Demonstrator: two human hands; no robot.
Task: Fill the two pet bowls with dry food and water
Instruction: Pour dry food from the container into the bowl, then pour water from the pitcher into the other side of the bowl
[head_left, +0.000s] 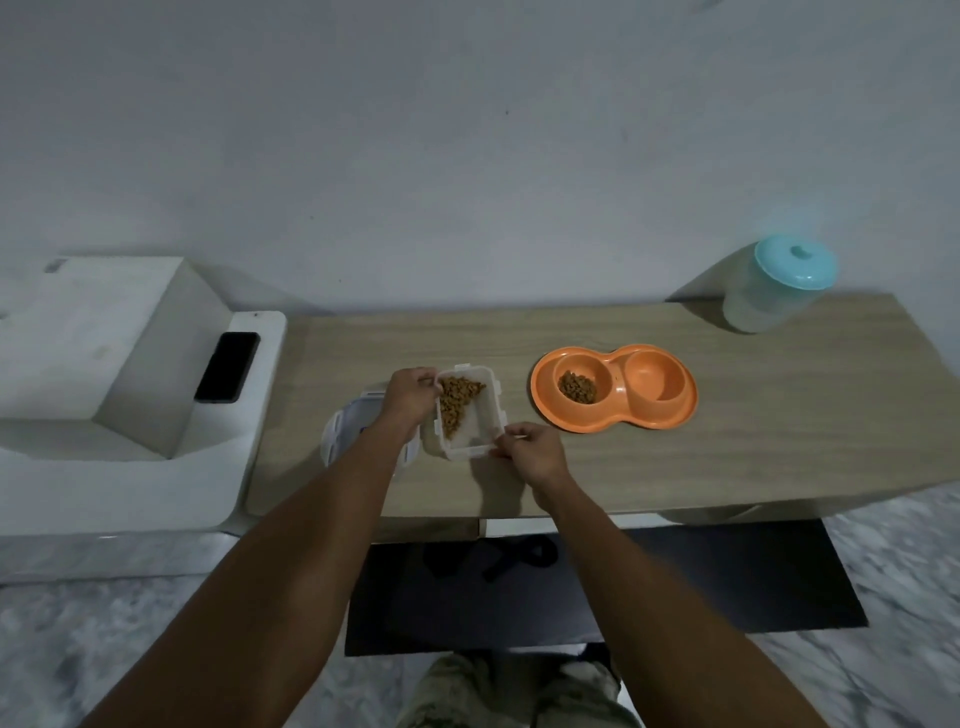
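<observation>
Centrally, both hands hold a clear food container (479, 427) over the near part of the table (727, 447). The left hand (410, 397) has its fingers curled over the far left corner. The right hand (535, 452) pinches the near right corner between thumb and fingers. Holding opposite corners gives control of tilt, which suits pouring from one edge. Whether the container's base touches the table cannot be told. Its kibble (456, 405) lies heaped toward the far left side and leaves the near right floor bare, which suggests the box is tipped away from the bowl side.

The lid (344, 437) lies on the table just left of the container, partly hidden by the left forearm. It is presumably set aside within reach for closing.

To the right, near but apart from the container, stands the orange double bowl (613, 420). Its left well (592, 364) holds a small mound of kibble; its right well (653, 382) appears empty and dry. On this evidence the food portion is served or nearly so, and the water portion is not yet begun. The jug (769, 304), with its teal cap on and probably the water source, stands at the far right of the table by the wall, well apart from both hands. A dark phone (227, 366) rests on the white ledge (78, 338) left of the table.
</observation>
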